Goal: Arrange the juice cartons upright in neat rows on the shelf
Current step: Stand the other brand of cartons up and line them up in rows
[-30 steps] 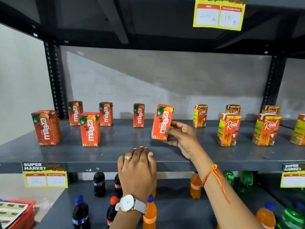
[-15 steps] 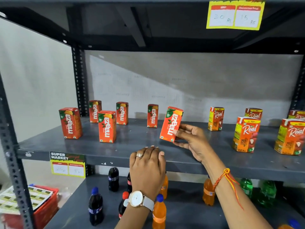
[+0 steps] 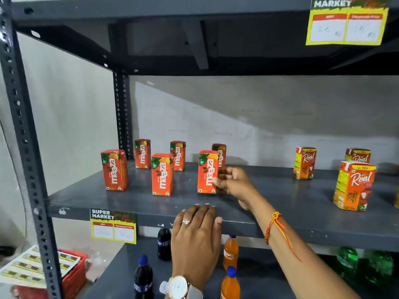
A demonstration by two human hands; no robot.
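Note:
Several red Maaza juice cartons stand upright on the grey shelf (image 3: 280,197). My right hand (image 3: 234,183) grips the right side of one Maaza carton (image 3: 207,171), which stands upright on the shelf in the front row, right of another front carton (image 3: 162,174) and a third at far left (image 3: 114,170). Behind stand three more Maaza cartons, the rightmost (image 3: 221,154) partly hidden. My left hand (image 3: 197,234) rests flat on the shelf's front edge, holding nothing. Orange Real cartons (image 3: 354,185) stand at the right.
Another Real carton (image 3: 304,162) stands mid-right, one more (image 3: 358,155) behind. A yellow price tag (image 3: 113,226) hangs on the shelf edge. Soft-drink bottles (image 3: 230,251) stand on the lower shelf. A red basket (image 3: 73,272) with printed sheets sits at lower left. The rack post (image 3: 28,160) rises at left.
The carton in my right hand went from tilted and lifted to upright on the shelf, further left, in line with the front row. The camera view shifted left.

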